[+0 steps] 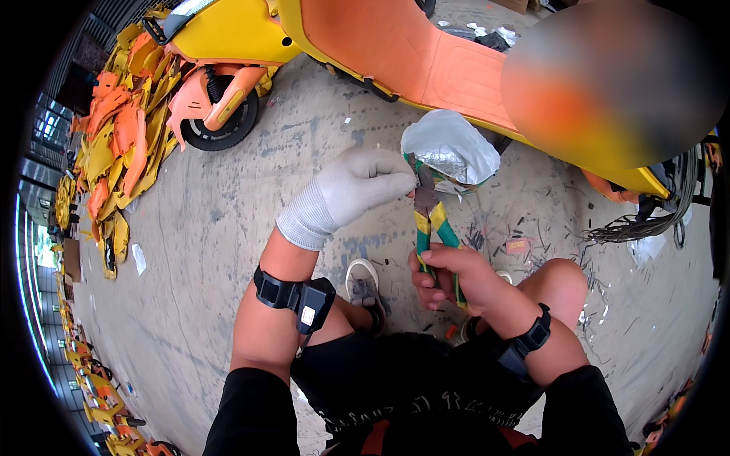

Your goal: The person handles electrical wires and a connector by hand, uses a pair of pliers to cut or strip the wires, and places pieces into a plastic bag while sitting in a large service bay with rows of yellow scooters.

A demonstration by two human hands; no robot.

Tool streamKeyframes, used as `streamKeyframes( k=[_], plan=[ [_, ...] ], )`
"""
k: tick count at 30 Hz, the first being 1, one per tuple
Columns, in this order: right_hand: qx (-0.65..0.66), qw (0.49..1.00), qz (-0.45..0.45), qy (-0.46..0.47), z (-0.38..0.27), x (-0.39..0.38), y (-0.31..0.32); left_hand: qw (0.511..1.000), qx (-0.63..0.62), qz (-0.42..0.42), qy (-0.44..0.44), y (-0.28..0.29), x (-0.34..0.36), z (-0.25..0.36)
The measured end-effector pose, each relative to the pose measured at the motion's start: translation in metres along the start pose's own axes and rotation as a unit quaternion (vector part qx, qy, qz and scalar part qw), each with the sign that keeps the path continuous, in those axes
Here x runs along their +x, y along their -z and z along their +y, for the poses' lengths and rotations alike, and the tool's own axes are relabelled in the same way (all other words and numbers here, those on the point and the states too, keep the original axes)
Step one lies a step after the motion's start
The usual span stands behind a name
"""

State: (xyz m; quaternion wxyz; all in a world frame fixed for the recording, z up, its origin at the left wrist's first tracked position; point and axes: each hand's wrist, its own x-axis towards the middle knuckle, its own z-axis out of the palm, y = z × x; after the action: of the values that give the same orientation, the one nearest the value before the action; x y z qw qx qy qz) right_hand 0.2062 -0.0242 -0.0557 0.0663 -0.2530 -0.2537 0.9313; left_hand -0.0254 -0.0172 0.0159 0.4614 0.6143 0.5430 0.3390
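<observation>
A: What's in the middle of the frame?
B: The right hand (454, 275), bare, wraps the green-and-yellow handles of some pliers (426, 199), their dark head pointing up.
A: And the left hand (366, 185)?
B: Gloved in white, just left of the pliers' head, thumb and fingers drawn together; I can't tell what's between them.
A: Behind that?
B: A white plastic bag (437, 139), mouth open. An orange-and-yellow scooter (380, 49) spans the top; a heap of panels (122, 148) fills the upper left.
</observation>
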Motion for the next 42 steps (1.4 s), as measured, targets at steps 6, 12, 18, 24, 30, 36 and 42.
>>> streamKeyframes(
  k=[6,12,18,24,30,36,42],
  plan=[
    [-0.174,0.972,0.142,0.066,0.004,0.006,0.01,0.999,0.018,-0.003,0.029,-0.002,0.003,-0.001],
    [-0.299,0.931,0.172,0.121,0.003,0.011,0.018,0.999,0.004,0.002,0.034,-0.001,-0.001,-0.004],
    [-0.009,0.999,0.026,-0.023,-0.011,-0.007,0.0,0.999,0.003,-0.007,0.047,0.004,-0.002,0.002],
    [0.222,0.968,-0.103,-0.053,-0.013,-0.004,0.013,0.986,-0.164,0.006,0.023,0.01,-0.014,0.0],
    [0.114,0.992,-0.036,-0.035,-0.014,0.003,0.019,0.98,-0.172,0.042,0.087,0.017,-0.006,-0.006],
    [0.157,0.978,-0.118,-0.067,-0.013,-0.014,0.014,0.939,-0.273,0.164,0.127,0.01,0.009,-0.026],
    [0.181,0.95,-0.252,-0.041,-0.002,-0.03,0.016,0.877,-0.465,0.041,0.116,-0.029,0.014,-0.017]
  ],
)
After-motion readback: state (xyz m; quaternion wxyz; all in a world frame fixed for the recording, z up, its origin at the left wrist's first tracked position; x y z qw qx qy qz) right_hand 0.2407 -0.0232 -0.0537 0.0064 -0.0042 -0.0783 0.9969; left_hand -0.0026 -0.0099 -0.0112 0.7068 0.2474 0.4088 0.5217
